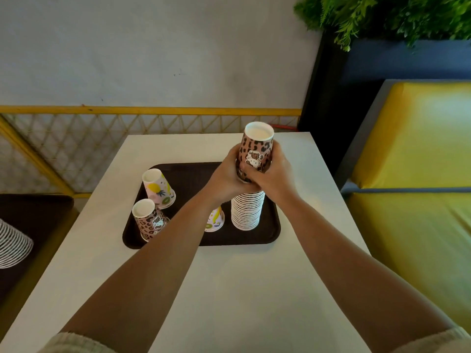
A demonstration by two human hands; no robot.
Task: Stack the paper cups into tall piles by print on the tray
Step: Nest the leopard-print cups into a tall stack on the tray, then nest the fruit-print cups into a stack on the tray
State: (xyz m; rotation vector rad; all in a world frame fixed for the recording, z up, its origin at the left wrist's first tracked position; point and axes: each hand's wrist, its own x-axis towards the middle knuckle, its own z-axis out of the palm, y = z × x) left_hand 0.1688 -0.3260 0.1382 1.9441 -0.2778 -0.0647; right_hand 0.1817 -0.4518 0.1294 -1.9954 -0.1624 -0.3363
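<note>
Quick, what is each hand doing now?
Left hand: grips the leopard-print cup atop the tall pile.
Right hand: grips the same cup.

Looks like a café or fast-food seating area. Small white table as landmark: dark serving tray on it with printed paper cups. Yellow padded bench right of the table, dark seat to its left. Yellow lattice railing behind the table, green plants in a dark planter beyond its far right corner.
</note>
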